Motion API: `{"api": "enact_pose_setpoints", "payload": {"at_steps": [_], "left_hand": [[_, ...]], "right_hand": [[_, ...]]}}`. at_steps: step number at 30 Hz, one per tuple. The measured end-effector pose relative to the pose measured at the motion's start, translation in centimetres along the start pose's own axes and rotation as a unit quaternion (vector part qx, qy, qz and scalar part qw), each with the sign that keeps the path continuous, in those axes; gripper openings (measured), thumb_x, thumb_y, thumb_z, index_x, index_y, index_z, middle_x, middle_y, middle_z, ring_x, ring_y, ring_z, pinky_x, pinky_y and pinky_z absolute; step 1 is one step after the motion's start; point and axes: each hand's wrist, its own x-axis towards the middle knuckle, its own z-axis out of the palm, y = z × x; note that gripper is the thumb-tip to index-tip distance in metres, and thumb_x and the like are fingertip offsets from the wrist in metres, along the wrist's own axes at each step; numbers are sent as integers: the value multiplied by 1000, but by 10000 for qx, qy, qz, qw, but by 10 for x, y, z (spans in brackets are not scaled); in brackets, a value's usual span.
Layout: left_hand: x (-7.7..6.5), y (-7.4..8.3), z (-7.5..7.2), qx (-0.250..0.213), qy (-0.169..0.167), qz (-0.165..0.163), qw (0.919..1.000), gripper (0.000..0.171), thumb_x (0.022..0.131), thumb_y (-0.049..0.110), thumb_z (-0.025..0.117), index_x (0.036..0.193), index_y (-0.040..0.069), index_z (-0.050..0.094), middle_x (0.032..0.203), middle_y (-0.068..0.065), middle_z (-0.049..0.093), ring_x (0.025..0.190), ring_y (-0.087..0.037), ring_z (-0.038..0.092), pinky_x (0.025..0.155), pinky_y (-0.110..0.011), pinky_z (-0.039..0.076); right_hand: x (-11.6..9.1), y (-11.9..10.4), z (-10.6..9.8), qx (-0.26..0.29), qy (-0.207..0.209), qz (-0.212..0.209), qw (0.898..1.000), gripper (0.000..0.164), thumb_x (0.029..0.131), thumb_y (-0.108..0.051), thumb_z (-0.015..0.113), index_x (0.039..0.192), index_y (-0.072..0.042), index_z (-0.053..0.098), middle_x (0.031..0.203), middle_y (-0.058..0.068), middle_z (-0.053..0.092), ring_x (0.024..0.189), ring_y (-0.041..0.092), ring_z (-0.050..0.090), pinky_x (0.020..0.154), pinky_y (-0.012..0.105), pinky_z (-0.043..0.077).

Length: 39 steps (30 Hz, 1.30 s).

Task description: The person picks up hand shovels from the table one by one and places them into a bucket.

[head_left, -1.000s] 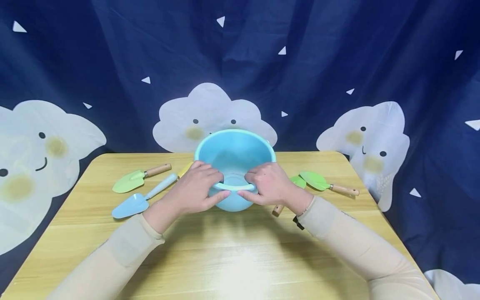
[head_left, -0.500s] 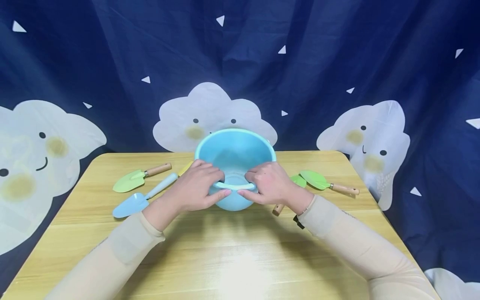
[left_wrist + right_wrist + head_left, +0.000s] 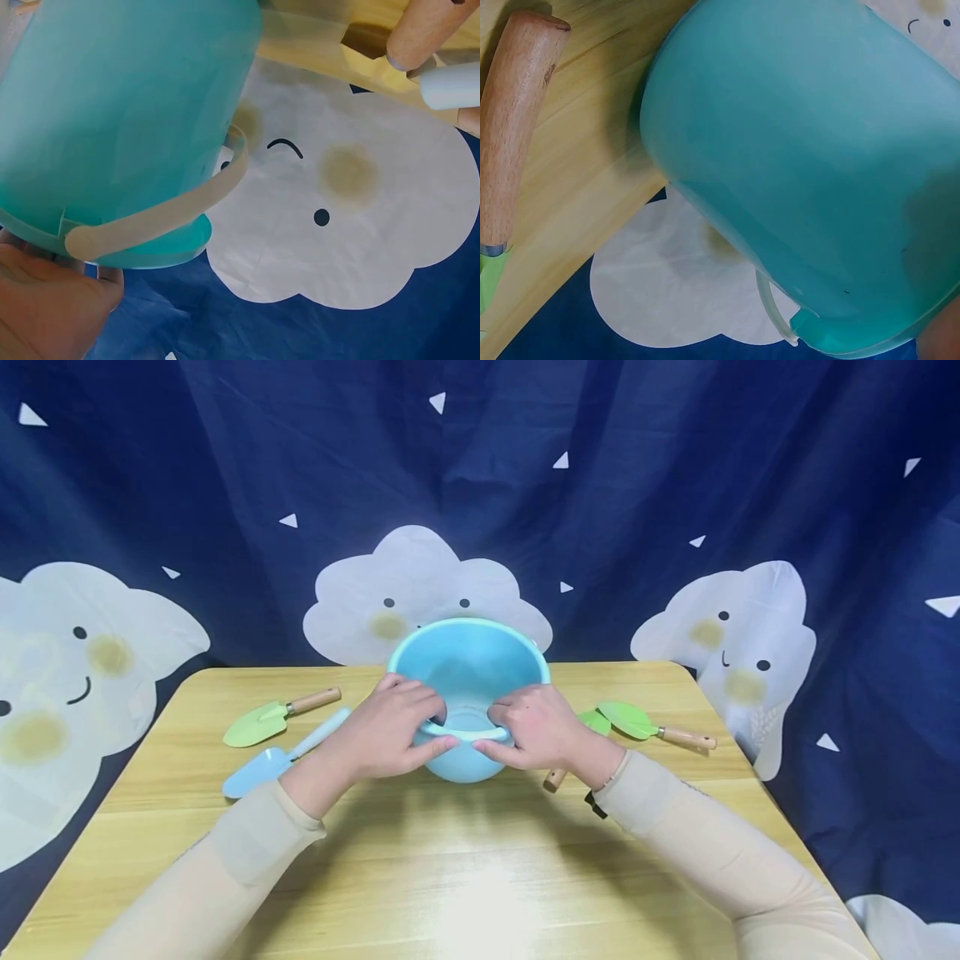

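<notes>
A light blue plastic bucket point(image 3: 468, 652) stands at the middle of the table's far part, its mouth turned toward me. My left hand point(image 3: 393, 727) grips the near rim from the left, fingers inside and thumb outside. On the other side of that rim, my right hand point(image 3: 536, 727) holds it the same way, the two thumb tips close together. The left wrist view shows the outer wall and a cream carrying handle point(image 3: 165, 217) hanging at the bucket's side. In the right wrist view, the bucket's wall fills most of the picture and only a corner of the hand shows.
To the left lie a pale green trowel point(image 3: 257, 725) with a wooden handle and a blue trowel point(image 3: 258, 771). On the right is a green trowel point(image 3: 628, 720), beside another green one point(image 3: 596, 722) partly behind my wrist. A dark blue curtain point(image 3: 495, 468) hangs behind the table.
My left hand has shifted very slightly, and the yellow piece seen behind it earlier is now covered. Both hands keep their hold on the bucket, which stays in place.
</notes>
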Motion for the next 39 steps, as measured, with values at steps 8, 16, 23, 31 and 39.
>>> {"api": "enact_pose_setpoints", "payload": {"at_steps": [8,16,23,31,39], "left_hand": [[2,-4,-8,11,189,76,9998,37,95,53,56,94,16,61,91,5,62,91,-16,57,93,-43,35],[5,-6,-20,32,294,13,9996,41,95,55,55,104,15,65,101,4,65,100,-18,59,91,-45,35],[5,-12,-28,52,319,-68,9995,41,95,52,57,112,15,64,108,1,65,109,-22,58,95,-47,34],[3,-20,-33,108,285,-173,9994,49,95,51,58,124,12,64,121,-1,66,118,-26,55,97,-50,33],[-3,-28,-46,92,376,-476,9981,49,95,48,61,128,10,64,125,-5,65,122,-29,53,98,-51,31]], "right_hand": [[0,0,-1,-8,-74,28,10000,64,99,-67,19,61,-19,37,55,-9,32,47,7,27,44,26,24],[2,1,-2,-40,-87,-30,9999,63,100,-65,20,61,-19,37,55,-9,32,47,7,27,44,26,25],[2,2,-2,-65,-64,-47,9999,63,100,-65,20,62,-19,38,56,-10,33,47,7,29,44,26,26],[1,1,-2,-55,-70,-28,10000,63,100,-66,20,62,-19,38,56,-9,33,47,8,30,44,27,27],[0,1,-1,-18,-42,-5,10000,63,99,-66,21,61,-19,35,56,-9,32,47,9,28,44,27,26]]}}
